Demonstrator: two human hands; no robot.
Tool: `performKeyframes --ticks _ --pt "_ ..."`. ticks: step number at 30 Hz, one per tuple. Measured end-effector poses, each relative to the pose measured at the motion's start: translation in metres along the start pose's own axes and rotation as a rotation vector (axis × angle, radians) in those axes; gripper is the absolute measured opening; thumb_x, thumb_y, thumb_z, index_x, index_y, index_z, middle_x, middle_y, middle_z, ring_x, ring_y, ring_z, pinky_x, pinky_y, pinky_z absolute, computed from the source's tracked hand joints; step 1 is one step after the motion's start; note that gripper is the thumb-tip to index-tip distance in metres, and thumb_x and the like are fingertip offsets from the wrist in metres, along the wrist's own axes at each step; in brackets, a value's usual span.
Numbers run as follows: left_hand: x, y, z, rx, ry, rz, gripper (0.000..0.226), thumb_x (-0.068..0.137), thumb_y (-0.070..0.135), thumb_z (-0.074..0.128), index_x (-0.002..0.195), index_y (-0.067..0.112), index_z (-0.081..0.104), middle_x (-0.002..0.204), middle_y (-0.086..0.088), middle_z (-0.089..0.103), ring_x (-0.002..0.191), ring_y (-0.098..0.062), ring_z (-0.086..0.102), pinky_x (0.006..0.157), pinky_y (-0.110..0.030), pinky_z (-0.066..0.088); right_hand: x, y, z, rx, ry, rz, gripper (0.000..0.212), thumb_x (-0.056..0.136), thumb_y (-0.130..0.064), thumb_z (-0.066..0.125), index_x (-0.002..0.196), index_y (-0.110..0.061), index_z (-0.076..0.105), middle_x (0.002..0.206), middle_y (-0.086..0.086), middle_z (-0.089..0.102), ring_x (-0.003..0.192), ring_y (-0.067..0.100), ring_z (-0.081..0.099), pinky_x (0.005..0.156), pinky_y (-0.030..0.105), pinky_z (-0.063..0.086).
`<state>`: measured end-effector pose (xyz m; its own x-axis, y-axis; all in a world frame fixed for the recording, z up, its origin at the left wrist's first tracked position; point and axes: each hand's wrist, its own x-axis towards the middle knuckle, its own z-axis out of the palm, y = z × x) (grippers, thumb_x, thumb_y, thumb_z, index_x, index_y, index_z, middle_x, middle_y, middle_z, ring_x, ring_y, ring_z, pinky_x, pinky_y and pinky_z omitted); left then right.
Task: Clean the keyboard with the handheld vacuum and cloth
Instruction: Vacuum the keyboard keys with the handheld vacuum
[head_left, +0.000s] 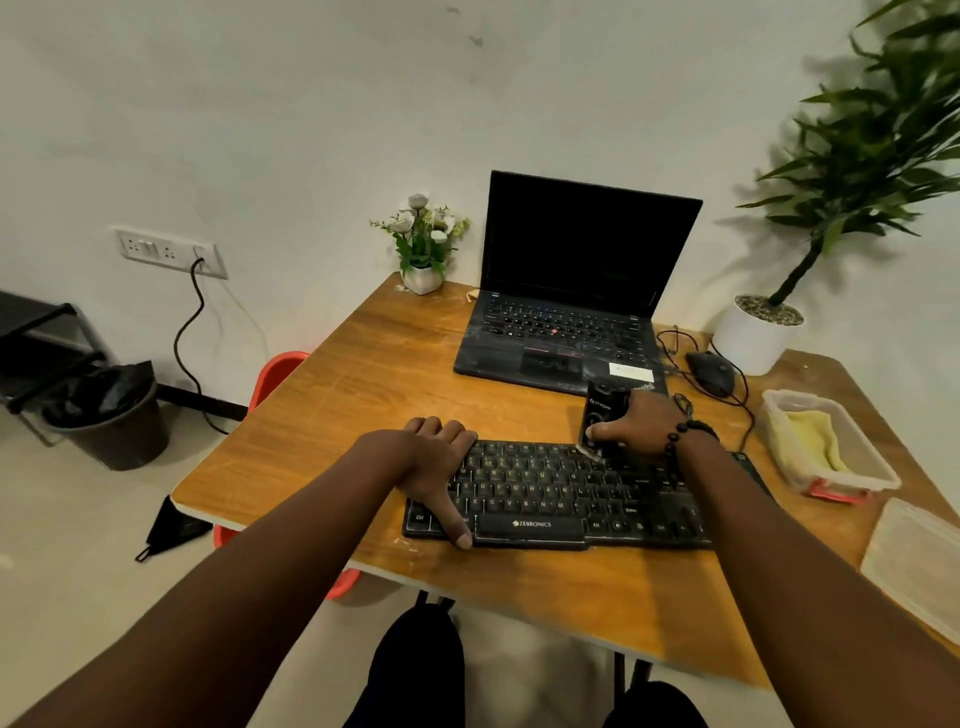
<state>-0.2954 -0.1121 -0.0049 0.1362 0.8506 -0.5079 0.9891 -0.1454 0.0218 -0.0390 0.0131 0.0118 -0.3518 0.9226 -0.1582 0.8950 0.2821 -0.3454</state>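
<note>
A warm brown wooden desk (363, 395) stands against a plain pale wall, and a person seated at its near edge reaches both bare arms across it. Nearest lies the black full-size keyboard with a printed space bar (561, 493), its long axis running left to right along the desk's front edge, the space-bar side toward the person. The left hand (436, 462) lies flat over the keyboard's left end, fingers curled over the far edge and thumb stretched toward the near corner, pinning it down rather than gripping anything. The right hand (636, 423), with a dark beaded bracelet at the wrist, is wrapped around the small black handheld vacuum (602, 415). The vacuum stands nearly upright, its long axis vertical, its pale nozzle pointing down onto the top key row right of centre.

This looks like the vacuuming step, with the wiping not yet begun. The next move probably calls for drawing the nozzle steadily along each row while the left hand braces the board.

To the right, a clear plastic tub (857, 457) holds the folded yellow cloth (810, 441), untouched. Farther back sit an open black laptop (571, 291) and a black wired mouse (711, 371).
</note>
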Motion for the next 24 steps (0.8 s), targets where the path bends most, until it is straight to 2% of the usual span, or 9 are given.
performKeyframes --ticks 5,8,10,13,16,18,21,24 --pt "0.001 0.006 -0.005 0.049 -0.062 -0.028 0.141 0.059 0.081 0.073 0.157 0.023 -0.009 0.165 0.000 -0.004 0.149 -0.036 0.001 0.119 -0.054 0.014 -0.005 0.036 -0.014 -0.011 0.026 0.055 0.048 0.074 -0.049 0.073 0.108 -0.015 0.064 0.104 0.008 0.067 0.087 0.020 0.057 0.068 0.026 0.041" --pt "0.003 0.006 -0.006 0.063 -0.079 -0.039 0.142 0.057 0.083 0.072 0.157 0.024 -0.010 0.165 0.000 -0.005 0.149 -0.035 0.002 0.119 -0.054 0.015 -0.012 0.062 -0.024 -0.002 0.034 0.105 0.047 0.076 -0.048 0.071 0.110 -0.016 0.062 0.104 0.006 0.066 0.090 0.021 0.057 0.074 0.028 0.044" --pt "0.004 0.007 -0.007 0.072 -0.095 -0.053 0.144 0.056 0.084 0.072 0.157 0.024 -0.012 0.165 0.001 -0.006 0.149 -0.035 0.003 0.119 -0.054 0.017 -0.017 0.081 -0.033 0.018 0.056 0.150 0.046 0.077 -0.045 0.071 0.111 -0.016 0.062 0.107 0.010 0.066 0.091 0.024 0.057 0.079 0.031 0.047" --pt "0.009 0.008 -0.010 0.101 -0.141 -0.082 0.147 0.053 0.085 0.072 0.157 0.023 -0.012 0.164 -0.001 -0.007 0.149 -0.034 0.006 0.119 -0.055 0.020 -0.025 0.101 -0.043 0.051 0.092 0.201 0.040 0.080 -0.036 0.071 0.110 -0.010 0.063 0.109 0.017 0.066 0.089 0.027 0.056 0.076 0.032 0.045" --pt "0.020 0.018 -0.019 0.114 -0.181 -0.090 0.144 0.054 0.085 0.072 0.157 0.019 -0.005 0.164 -0.005 0.000 0.147 -0.033 0.011 0.117 -0.057 0.025 -0.027 0.111 -0.038 0.106 0.133 0.218 0.045 0.079 -0.037 0.072 0.114 -0.010 0.063 0.112 0.016 0.066 0.099 0.031 0.059 0.078 0.031 0.044" --pt "0.027 0.037 -0.025 0.079 -0.119 -0.040 0.139 0.059 0.084 0.068 0.157 0.018 -0.005 0.165 -0.005 -0.004 0.149 -0.035 0.007 0.119 -0.058 0.020 -0.026 0.113 -0.033 0.126 0.167 0.209 0.046 0.079 -0.037 0.072 0.116 -0.011 0.062 0.114 0.016 0.065 0.101 0.031 0.059 0.076 0.028 0.040" --pt "0.044 0.088 -0.032 0.004 0.070 0.116 0.133 0.065 0.080 0.069 0.158 0.016 -0.002 0.166 -0.008 -0.004 0.149 -0.038 0.001 0.118 -0.059 0.009 -0.024 0.114 -0.032 0.145 0.177 0.199 0.048 0.080 -0.037 0.072 0.119 -0.012 0.061 0.117 0.015 0.064 0.102 0.030 0.058 0.076 0.026 0.037" --pt "0.065 0.148 -0.032 -0.018 0.165 0.205 0.134 0.065 0.079 0.070 0.158 0.015 -0.002 0.164 -0.012 0.003 0.149 -0.039 0.003 0.119 -0.056 0.007 -0.023 0.117 -0.032 0.131 0.172 0.189 0.048 0.079 -0.041 0.071 0.117 -0.014 0.062 0.115 0.013 0.065 0.092 0.025 0.057 0.074 0.025 0.036"
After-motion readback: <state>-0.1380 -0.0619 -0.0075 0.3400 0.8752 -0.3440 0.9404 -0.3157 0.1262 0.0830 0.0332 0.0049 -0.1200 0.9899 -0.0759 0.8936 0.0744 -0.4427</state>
